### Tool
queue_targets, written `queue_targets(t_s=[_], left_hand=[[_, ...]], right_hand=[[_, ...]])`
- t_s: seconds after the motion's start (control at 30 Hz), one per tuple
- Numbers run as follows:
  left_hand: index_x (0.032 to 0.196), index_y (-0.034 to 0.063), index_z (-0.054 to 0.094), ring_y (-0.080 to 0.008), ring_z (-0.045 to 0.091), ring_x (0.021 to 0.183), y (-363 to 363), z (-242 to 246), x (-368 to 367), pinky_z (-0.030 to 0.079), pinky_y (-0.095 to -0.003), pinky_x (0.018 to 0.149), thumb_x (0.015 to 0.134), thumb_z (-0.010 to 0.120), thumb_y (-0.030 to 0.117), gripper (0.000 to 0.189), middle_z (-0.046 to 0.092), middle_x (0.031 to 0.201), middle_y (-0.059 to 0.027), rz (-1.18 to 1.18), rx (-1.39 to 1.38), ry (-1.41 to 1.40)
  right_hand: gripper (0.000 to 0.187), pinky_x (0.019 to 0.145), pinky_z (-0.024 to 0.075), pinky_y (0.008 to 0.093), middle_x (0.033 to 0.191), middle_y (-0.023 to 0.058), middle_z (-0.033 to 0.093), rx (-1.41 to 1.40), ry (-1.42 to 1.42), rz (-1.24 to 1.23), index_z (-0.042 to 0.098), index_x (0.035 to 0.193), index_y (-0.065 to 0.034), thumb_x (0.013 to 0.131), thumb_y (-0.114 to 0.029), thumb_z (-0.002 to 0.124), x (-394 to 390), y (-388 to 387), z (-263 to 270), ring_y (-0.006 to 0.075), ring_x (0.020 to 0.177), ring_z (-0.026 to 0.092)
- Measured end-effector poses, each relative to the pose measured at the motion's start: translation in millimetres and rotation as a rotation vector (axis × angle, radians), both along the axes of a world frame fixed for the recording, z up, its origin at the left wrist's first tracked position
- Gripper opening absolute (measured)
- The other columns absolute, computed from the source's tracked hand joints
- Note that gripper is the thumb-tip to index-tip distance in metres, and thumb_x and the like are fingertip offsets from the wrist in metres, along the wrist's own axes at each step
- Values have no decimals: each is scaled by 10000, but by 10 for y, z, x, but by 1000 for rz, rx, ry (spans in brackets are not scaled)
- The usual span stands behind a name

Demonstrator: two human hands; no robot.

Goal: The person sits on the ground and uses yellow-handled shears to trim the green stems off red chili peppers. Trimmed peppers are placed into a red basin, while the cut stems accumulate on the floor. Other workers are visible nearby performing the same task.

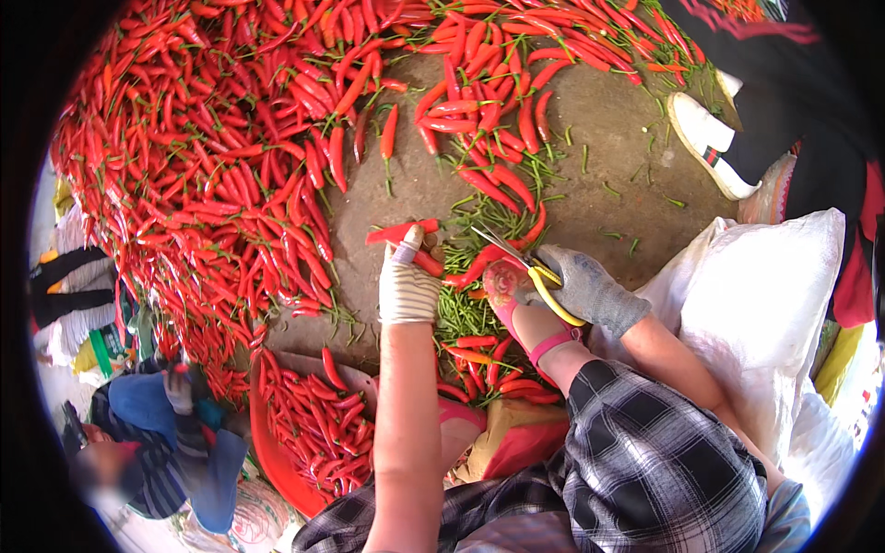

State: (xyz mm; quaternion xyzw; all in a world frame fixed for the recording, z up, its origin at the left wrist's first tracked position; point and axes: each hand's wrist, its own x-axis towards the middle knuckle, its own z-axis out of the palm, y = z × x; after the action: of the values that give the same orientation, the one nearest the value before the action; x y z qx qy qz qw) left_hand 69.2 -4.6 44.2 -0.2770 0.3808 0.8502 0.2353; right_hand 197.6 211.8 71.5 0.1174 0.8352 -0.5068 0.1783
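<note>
My left hand point(409, 276), in a striped white glove, is closed around a few red chili peppers point(401, 232) above the concrete floor. To its right, my right hand point(588, 285), in a grey knit glove, holds scissors point(546, 278) with yellow handles; the blades are parted and point up and left. Cut green stems point(467, 311) lie heaped on the floor between both hands, beside my pink shoe point(505, 283). Loose red chilies point(484, 104) with green stems lie beyond my hands.
A large chili pile point(200, 152) spreads over the left and far side. A red basin point(276, 460) of chilies stands lower left, near a seated person point(159, 442). White sacks point(753, 304) are at right. Another person's white shoe point(705, 142) rests at upper right.
</note>
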Motion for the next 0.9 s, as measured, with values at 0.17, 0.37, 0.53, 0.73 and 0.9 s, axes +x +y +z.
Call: queue_targets(t_s=[0.17,0.37,0.53,0.73,0.9], left_hand=[[1002,111,555,-162,607,807,84,105,269,488,-275,620,831,708,88,230,637,912,-43,84,5,19],[1061,91,508,-182,604,807,509,111,193,514,-298,675,829,694,72,298,612,983,-92,42,-37,64],[936,32,555,-184,583,670,900,-66,-326,502,-302,645,783,689,43,204,632,818,-83,-110,-544,294],[919,-6,629,-245,609,728,1166,-251,-262,492,-362,744,714,783,170,311,667,814,-146,-565,-1350,381],[952,34,615,-107,548,705,735,8,-140,471,-277,680,807,710,82,180,634,832,-23,-348,-765,344]], right_hand=[[468,703,467,374,829,187,596,-80,51,-10,569,1002,-11,764,-366,759,-19,-166,24,217,714,533],[342,711,465,297,875,30,642,-360,-98,-190,596,1049,3,837,-229,732,-99,-139,-38,87,785,521],[312,723,476,294,894,60,676,-330,-86,-343,612,1066,7,845,-184,721,-5,29,-45,87,784,536],[350,684,462,351,818,165,631,-77,-83,-284,619,1026,-15,813,-267,734,-8,63,-155,186,735,528],[468,671,455,446,840,233,622,-12,-70,-185,593,966,-18,771,-416,745,-41,107,-19,430,774,581]])
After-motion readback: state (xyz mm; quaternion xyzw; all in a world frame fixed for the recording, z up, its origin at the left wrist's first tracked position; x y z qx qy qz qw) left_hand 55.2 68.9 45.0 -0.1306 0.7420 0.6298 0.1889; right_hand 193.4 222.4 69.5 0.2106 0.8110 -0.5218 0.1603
